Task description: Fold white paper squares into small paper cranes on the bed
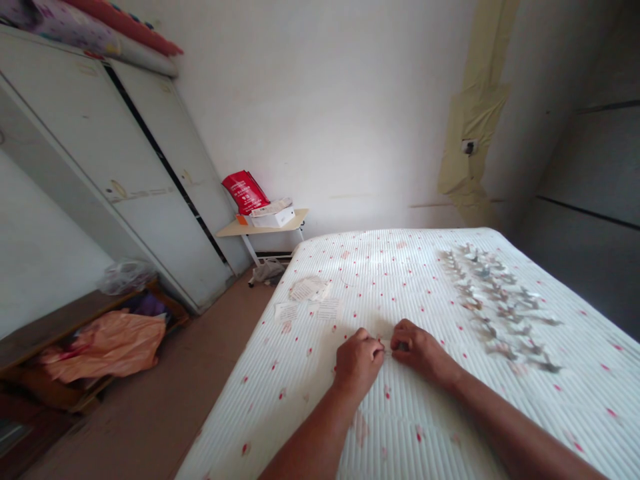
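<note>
Small paper piece (386,347), mostly hidden, pinched above a quilted bed cover (300,417) between the clenched fingers (374,345) of the left hand (357,362) and right hand (419,349). Folded paper figures (500,307) lie nearby; a slackened pinch could drop the piece.

The bedcover (395,280) is ribbed matt cloth, the slips (329,309) paper.

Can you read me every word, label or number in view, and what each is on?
Red glossy packet on the small pale-topped table: white print, too blurred to read.
White paper slips on the white quilted bed: printed lines, too small to read.
Nothing else readable.
</note>
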The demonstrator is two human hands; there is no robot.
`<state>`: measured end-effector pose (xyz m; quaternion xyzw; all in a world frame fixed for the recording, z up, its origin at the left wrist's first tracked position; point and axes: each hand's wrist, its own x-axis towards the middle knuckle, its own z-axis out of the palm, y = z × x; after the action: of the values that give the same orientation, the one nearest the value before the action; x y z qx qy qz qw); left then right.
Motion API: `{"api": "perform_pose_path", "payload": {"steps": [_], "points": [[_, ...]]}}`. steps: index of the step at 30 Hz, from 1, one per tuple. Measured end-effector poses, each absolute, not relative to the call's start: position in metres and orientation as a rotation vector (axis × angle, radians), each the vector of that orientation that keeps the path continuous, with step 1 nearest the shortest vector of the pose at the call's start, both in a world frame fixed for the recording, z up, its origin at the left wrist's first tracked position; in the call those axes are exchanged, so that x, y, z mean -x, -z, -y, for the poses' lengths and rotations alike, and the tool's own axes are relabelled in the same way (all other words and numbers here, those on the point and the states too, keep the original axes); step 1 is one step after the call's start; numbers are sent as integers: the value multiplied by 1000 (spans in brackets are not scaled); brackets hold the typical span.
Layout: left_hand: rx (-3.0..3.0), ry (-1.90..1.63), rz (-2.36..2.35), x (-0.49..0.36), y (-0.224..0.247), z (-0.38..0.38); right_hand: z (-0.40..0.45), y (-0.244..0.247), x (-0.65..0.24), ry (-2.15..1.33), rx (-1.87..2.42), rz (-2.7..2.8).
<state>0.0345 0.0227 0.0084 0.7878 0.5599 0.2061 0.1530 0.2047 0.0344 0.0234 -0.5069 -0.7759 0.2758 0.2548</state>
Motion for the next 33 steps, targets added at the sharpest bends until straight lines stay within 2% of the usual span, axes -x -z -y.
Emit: {"api": "perform_pose_path", "payload": {"steps": [11, 20, 33], "points": [[-2317, -618, -1721, -36, -24, -18, -39, -20, -198, -600, 1560, 2106], [-2242, -693, -1718, -34, -16, -20, -33, -13, -186, -434, 1733, 2060], [-2255, -685, -1722, -34, -16, -20, -40, -18, -191, -541, 1749, 2039]]}}
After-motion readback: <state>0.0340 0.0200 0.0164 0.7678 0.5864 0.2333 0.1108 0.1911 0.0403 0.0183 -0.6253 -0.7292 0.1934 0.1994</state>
